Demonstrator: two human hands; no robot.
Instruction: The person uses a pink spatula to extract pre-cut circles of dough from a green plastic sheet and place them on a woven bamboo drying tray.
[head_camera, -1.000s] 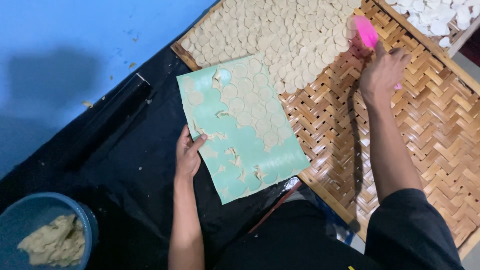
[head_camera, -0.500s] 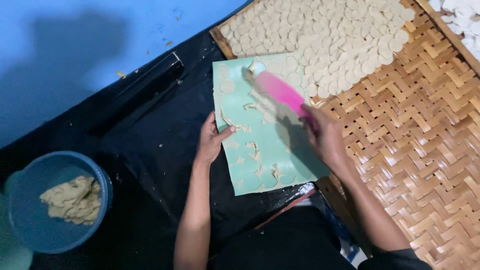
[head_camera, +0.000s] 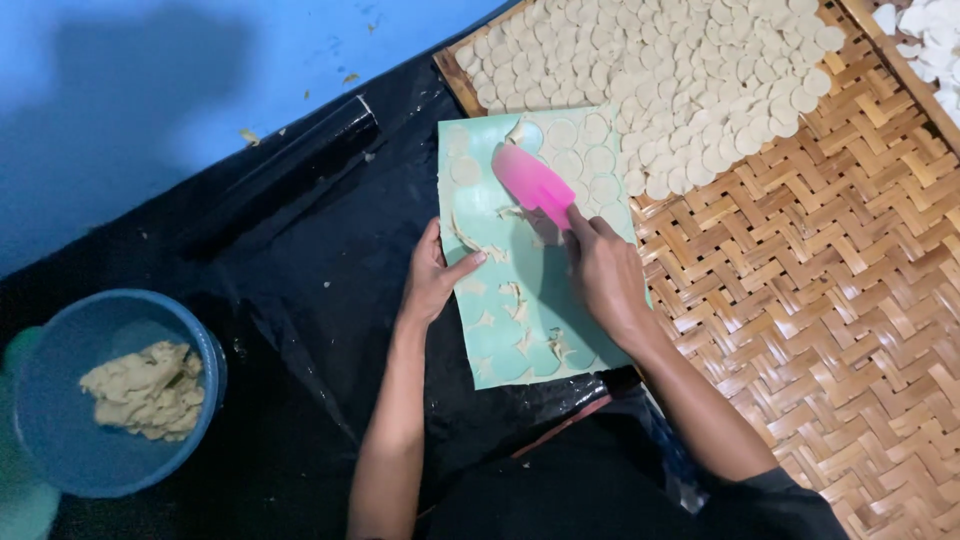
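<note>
Two bare hands are at work on one green sheet. Right hand (head_camera: 607, 278) is closed around the handle of a pink spatula (head_camera: 533, 184); the fingers wrap it firmly and the flat blade points away from the person, lying low on the pale green mat (head_camera: 520, 345). Left hand (head_camera: 432, 280) lies flat and spread on the mat's left edge, clamped on nothing, thumb stretched inward, pinning the sheet to the black plastic sheet (head_camera: 290, 300) beneath.

Around the blade, several cut dough rounds (head_camera: 585, 160) sit on the far end of the mat, and ragged dough offcuts (head_camera: 505, 295) lie scattered along its middle and near end. The far right corner of the mat overlaps the woven bamboo tray (head_camera: 830, 300), where a dense field of laid-out rounds (head_camera: 680, 80) fills the upper part.

Judgement: the step in hand appears to be lifting rounds off the mat with the blade. It calls for a shallow blade angle and steady downward pressure from the left palm so the mat does not slide.

Further out, a black rolling pin (head_camera: 290, 165) lies near the blue surface, and a blue bowl (head_camera: 60, 450) holds a lump of dough.
</note>
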